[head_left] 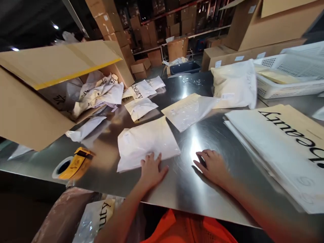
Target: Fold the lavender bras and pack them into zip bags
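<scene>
My left hand [151, 171] lies with fingers apart on the near edge of a white plastic packet [149, 141], flat on the steel table. Just right of that packet, my right hand [212, 165] hovers over or rests on the bare metal, fingers bent and apart, holding nothing. Beyond it lies a second packet [188, 111], cream at one end and clear at the other. A stack of large white bags [275, 141] printed "beauty" sits to the right of my right hand.
An open carton [32, 111] full of packets tips at the left. Near it are a tape dispenser [76, 163] and several small packets [140, 108]. A plump bag [234, 84] and a white plastic basket [280, 88] stand at the back right. Cartons are stacked behind.
</scene>
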Tool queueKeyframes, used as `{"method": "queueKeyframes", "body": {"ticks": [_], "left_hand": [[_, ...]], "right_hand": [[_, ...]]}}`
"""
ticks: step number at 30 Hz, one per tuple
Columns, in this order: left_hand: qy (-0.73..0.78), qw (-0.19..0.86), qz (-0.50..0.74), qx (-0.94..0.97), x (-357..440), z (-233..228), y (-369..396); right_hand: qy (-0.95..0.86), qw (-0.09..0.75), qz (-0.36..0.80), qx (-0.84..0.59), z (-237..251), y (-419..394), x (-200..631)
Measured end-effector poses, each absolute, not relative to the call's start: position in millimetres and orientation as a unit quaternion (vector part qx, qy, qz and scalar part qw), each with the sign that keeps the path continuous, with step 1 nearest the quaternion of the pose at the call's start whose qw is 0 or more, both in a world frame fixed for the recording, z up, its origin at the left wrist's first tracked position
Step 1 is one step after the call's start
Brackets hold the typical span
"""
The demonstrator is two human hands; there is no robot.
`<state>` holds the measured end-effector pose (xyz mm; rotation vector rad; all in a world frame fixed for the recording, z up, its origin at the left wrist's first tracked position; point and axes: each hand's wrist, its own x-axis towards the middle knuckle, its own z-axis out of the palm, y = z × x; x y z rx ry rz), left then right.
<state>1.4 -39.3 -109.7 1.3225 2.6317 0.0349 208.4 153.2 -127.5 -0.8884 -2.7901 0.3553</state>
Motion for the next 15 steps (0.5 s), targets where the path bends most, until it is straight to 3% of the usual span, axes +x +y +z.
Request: {"method": "queueKeyframes", "body": {"ticks": [4, 6, 8, 10, 12, 15], "left_hand": [[0.849, 0.114, 0.178, 0.484, 84, -109, -51], [0.829, 0.130, 0.304, 0.451, 107, -106, -61], [0.780, 0.265, 0.419, 0.382, 122, -104, -66], [0.677, 0.505, 0.479, 0.239, 132, -105, -61], [0.565, 0.667, 0.477, 0.091, 140, -109, -47], [0.516, 0.707, 0.484, 0.000, 151, -114, -21]], "right_hand": [[-0.902, -0.015, 0.230, -0.364, -105, 118, 215], [-0.862, -0.032, 0.326, -0.387, -105, 110, 228], [-0.804, 0.000, 0.454, -0.384, -110, 106, 242], [-0.747, 0.055, 0.537, -0.389, -116, 101, 252], [-0.738, 0.085, 0.503, -0.441, -119, 94, 256], [-0.796, 0.031, 0.343, -0.497, -112, 82, 248]]}}
